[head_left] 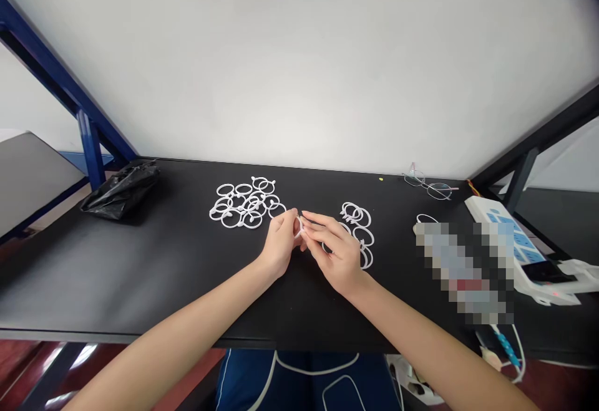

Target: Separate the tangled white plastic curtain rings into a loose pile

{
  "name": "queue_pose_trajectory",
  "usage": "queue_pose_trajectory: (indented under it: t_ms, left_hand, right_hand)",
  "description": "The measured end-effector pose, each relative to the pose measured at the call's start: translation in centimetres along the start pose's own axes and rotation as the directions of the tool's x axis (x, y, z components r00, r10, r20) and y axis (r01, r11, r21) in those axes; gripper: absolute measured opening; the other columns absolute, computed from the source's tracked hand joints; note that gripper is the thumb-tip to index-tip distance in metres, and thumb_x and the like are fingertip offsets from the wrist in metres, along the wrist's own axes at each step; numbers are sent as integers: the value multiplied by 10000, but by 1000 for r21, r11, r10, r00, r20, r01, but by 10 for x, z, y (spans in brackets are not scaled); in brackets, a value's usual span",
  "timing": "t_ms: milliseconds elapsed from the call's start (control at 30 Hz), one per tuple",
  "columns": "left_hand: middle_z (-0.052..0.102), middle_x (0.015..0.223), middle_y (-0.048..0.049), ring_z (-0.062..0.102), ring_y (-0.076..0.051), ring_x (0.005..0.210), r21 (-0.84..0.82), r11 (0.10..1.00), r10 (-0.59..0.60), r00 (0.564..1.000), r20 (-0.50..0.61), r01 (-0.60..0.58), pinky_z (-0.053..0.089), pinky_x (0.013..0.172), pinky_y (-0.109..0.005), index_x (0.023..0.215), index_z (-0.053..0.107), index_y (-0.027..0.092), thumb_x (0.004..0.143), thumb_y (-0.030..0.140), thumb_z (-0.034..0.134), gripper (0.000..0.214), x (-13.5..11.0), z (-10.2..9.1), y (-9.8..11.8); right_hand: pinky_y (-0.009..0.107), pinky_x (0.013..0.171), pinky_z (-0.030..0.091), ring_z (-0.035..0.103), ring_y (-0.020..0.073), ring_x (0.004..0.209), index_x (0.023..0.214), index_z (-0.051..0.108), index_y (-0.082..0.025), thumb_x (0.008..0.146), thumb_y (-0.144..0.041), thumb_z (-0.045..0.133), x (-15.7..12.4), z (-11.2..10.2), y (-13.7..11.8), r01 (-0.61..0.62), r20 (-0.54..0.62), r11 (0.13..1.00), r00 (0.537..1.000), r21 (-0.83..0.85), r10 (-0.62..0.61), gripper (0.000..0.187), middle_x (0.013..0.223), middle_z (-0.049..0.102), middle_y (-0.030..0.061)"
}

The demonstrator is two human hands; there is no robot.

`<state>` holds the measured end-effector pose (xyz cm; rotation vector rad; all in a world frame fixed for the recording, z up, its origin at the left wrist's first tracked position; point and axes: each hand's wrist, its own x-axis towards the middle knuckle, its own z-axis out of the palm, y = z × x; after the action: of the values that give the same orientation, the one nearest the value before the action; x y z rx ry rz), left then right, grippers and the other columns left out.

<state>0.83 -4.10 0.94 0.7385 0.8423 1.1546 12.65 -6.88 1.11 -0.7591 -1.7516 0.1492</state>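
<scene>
My left hand (279, 242) and my right hand (337, 252) meet over the middle of the black table. Between their closed fingertips is a white plastic ring (300, 227), partly hidden by the fingers. To the left of my left hand lies a loose pile of similar white rings (233, 217), several of them overlapping, with small knobs on their rims. A smaller group of white rings (364, 236) lies just beyond and beside my right hand, which covers part of it.
On the black table (196, 292), a crumpled black plastic bag (122, 191) lies at far left. Eyeglasses (438, 191) rest at back right. Nearer are a blurred-out object (463, 274) and a white power strip (515, 242) with a plug and cable. A pale wall rises behind.
</scene>
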Motion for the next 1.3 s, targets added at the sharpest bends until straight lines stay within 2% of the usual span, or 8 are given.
queue_pose_trajectory:
  t_ms: [200,367,500,700,900,1000,1167,1300]
  left_hand:
    - [333,439,63,352,-66,380,-54,997,-62,998,5,62,381,412,-205,533,389,186,839,350,576,394,1,-1,0]
    - [227,447,89,241,-60,379,-108,994,14,988,-154,-31,417,452,-209,578,346,200,912,355,507,401,14,-10,7]
    - [286,518,94,264,-55,395,-162,984,45,982,-186,-76,446,496,-211,667,364,204,932,367,483,333,25,-18,13]
    - [484,631,59,430,-62,462,-193,979,17,966,-258,-69,455,531,-224,774,424,199,870,259,526,153,27,-18,15]
    - [525,679,46,526,-74,543,-222,974,-11,974,-225,-40,474,569,-227,816,483,180,752,194,597,132,26,-17,15]
    - [548,706,33,560,-83,580,-246,969,-31,975,-218,-25,481,580,-228,864,534,166,737,197,616,155,24,-16,17]
    - [570,737,21,590,-88,615,-234,971,-21,970,-242,-37,488,582,-226,850,583,153,726,225,659,162,22,-16,18]
    - [593,755,12,608,-92,637,-221,974,-2,970,-244,-54,489,590,-220,796,590,150,716,235,676,145,23,-17,18]
  right_hand:
    - [363,857,638,722,215,979,938,710,-210,871,-89,619,1,-2,3,-43,-3,999,999,-20,43,166,1166,699,101]
    - [330,757,649,739,201,876,989,695,-205,874,-167,633,3,-12,11,-211,-4,978,978,-7,211,136,1064,724,79]
    - [304,712,621,750,194,798,987,676,-197,890,-163,581,7,-19,15,-322,-17,945,947,-55,322,140,957,734,58]
    - [327,703,588,726,176,699,969,664,-207,859,-106,490,6,-20,17,-349,47,924,932,-157,359,230,897,747,43]
    - [360,787,565,703,189,780,955,660,-202,792,-63,558,4,-17,17,-297,347,931,867,-214,357,237,857,729,31]
    - [379,802,559,683,209,853,978,660,-200,794,-99,619,2,-15,15,-276,432,929,827,-245,360,214,914,711,48]
    - [400,781,555,658,224,847,978,656,-205,761,-131,689,1,-15,16,-275,389,910,836,-311,386,232,913,697,49]
    - [354,717,559,648,188,776,966,656,-212,735,-85,668,-1,-15,20,-317,381,902,826,-292,414,264,921,692,32]
